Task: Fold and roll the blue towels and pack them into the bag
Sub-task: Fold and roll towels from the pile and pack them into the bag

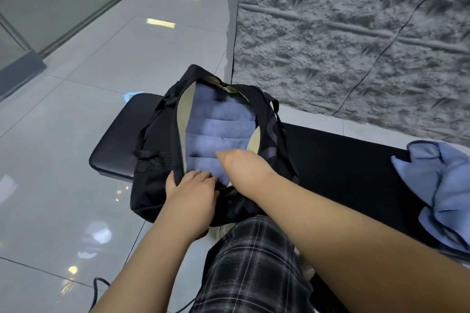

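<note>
A black bag [155,140] lies unzipped on the left end of a black bench [338,160]. Several rolled blue towels [218,124] lie side by side inside it, against a beige lining. My left hand [192,185] grips the near edge of the bag's opening, thumb outside and fingers curled over the rim. My right hand [239,162] reaches down into the bag at the nearest roll; its fingers are hidden inside. A loose, crumpled blue towel [440,190] lies on the bench at the far right.
A rough grey stone wall [356,33] rises right behind the bench. Glossy grey floor tiles [76,109] spread to the left. My leg in plaid shorts [251,262] is below the bag, and a black cable [98,287] lies on the floor.
</note>
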Demonstrator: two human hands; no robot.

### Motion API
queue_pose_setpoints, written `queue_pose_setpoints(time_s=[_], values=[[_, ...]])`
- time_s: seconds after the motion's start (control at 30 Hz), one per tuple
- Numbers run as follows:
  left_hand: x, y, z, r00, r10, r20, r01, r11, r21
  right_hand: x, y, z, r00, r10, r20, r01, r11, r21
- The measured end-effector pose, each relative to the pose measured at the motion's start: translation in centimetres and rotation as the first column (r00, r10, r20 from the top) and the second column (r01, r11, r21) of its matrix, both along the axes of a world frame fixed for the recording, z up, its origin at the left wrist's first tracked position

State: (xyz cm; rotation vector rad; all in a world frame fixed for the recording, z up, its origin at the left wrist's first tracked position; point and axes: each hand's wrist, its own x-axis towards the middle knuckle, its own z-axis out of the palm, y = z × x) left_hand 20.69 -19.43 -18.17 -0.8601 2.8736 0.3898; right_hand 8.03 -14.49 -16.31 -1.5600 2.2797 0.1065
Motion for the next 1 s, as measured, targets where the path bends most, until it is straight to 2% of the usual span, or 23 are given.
queue_pose_setpoints(time_s=[0.13, 0.23, 0.37, 0.6, 0.7, 0.83, 0.93, 1.0], values=[[-0.9, 0.5, 0.8, 0.995, 0.038, 0.093, -0.034, 0.998, -0.044, -0.8, 2.4, 0.1, 1.0, 0.017, 0.017, -0.015, 0.991, -0.135], [-1.5, 1.1, 1.5, 0.994, 0.073, 0.082, -0.064, 0.992, -0.105, -1.1, 4.7, 0.2, 0.997, 0.033, 0.076, -0.012, 0.963, -0.268], [-2.6, 2.3, 1.9, 0.997, 0.07, -0.035, -0.075, 0.982, -0.171, -1.2, 7.2, -0.3, 0.998, 0.035, 0.06, -0.001, 0.872, -0.489], [-6.0, 6.5, 1.8, 0.946, 0.0, -0.325, -0.032, 0.995, -0.093, -3.1, 12.5, -0.9, 0.99, -0.116, 0.086, 0.144, 0.83, -0.54], [-7.3, 8.8, 1.8, 0.928, -0.037, -0.371, 0.02, 0.999, -0.05, -4.5, 15.2, -0.8, 0.965, -0.215, 0.15, 0.262, 0.782, -0.565], [-8.9, 12.2, 1.2, 0.94, -0.073, -0.332, 0.109, 0.99, 0.093, -6.0, 19.3, -0.4, 0.857, -0.424, 0.294, 0.512, 0.631, -0.583], [-9.9, 15.1, 0.5, 0.95, -0.1, -0.295, 0.171, 0.959, 0.226, -7.0, 23.0, -0.9, 0.701, -0.581, 0.414, 0.698, 0.44, -0.565], [-10.5, 16.6, -0.3, 0.953, -0.156, -0.259, 0.217, 0.949, 0.229, -8.0, 25.2, -1.1, 0.58, -0.663, 0.474, 0.784, 0.296, -0.546]])
